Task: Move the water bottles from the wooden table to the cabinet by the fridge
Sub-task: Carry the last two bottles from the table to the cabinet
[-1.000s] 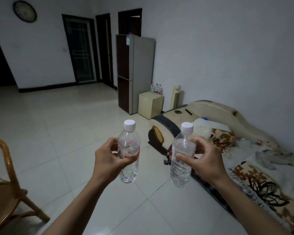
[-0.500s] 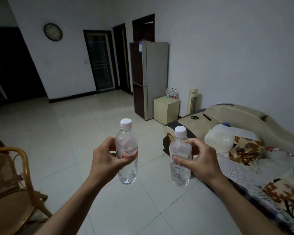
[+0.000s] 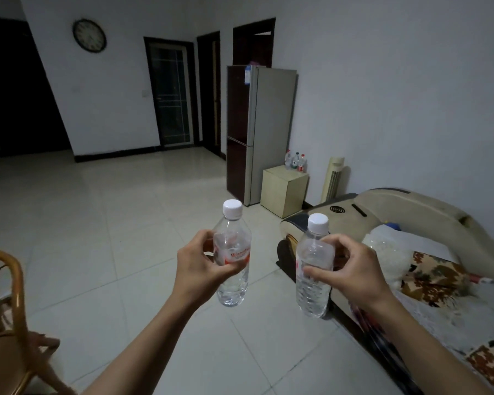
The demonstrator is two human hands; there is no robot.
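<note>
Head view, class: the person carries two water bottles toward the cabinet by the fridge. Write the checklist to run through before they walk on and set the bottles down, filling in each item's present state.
1. Left hand grips the left bottle round its middle: ok.
2. Right hand grips the right bottle: ok.
3. White caps on both bottles, both held upright: ok.
4. Tiled floor between the person and the cabinet shows no obstacle: ok.
5. Free room on the cabinet top: ok; the bottles already there stand at the back.
6. Caps screwed tight: cannot tell.
</note>
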